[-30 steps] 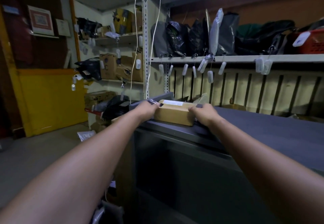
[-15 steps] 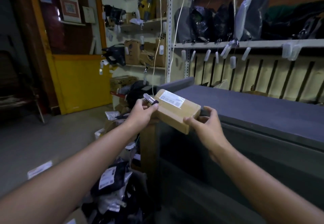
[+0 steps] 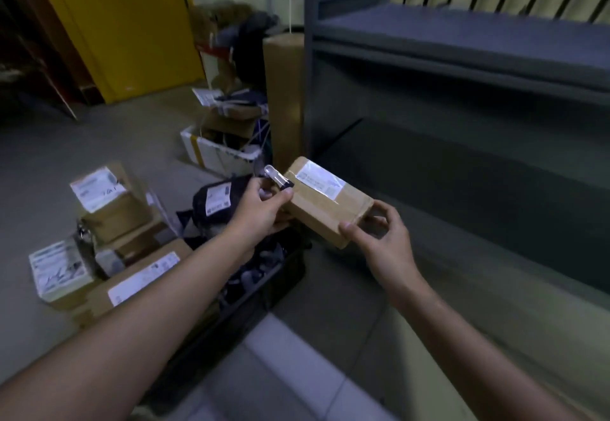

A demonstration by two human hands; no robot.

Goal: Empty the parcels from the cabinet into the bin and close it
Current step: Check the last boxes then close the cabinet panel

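Brown cardboard parcel (image 3: 325,204) w/ a white label taped on top. Head view, the only one I've got: it's up in the air betw both hands, tilted, just in front of the dark grey metal cabinet (image 3: 462,67) and just right of the black plastic crate-style bin (image 3: 287,283). Not over the bin yet, I'd say.

Left hand (image 3: 264,211) has its fingers wrapped round the parcel's left end. It also pinches a small silver-and-black clip-like thing (image 3: 279,179) against the box; can't tell what that is. Right hand (image 3: 379,236) grips the opposite end, thumb on the near corner, fingers curled behind.

Handling, my read: small box, square corners, no sag, so stiff. Prob light, since fingertips alone carry it. Tape and label look glossy, so slick there; better hold is on the bare card at the short ends, as now. Contents unknown, so I'd lower it in, not toss.

Bin already holds dark stuff, and a black poly bag w/ white label (image 3: 214,199) sits at its far end. Cabinet interior is too dark to tell if more parcels remain.
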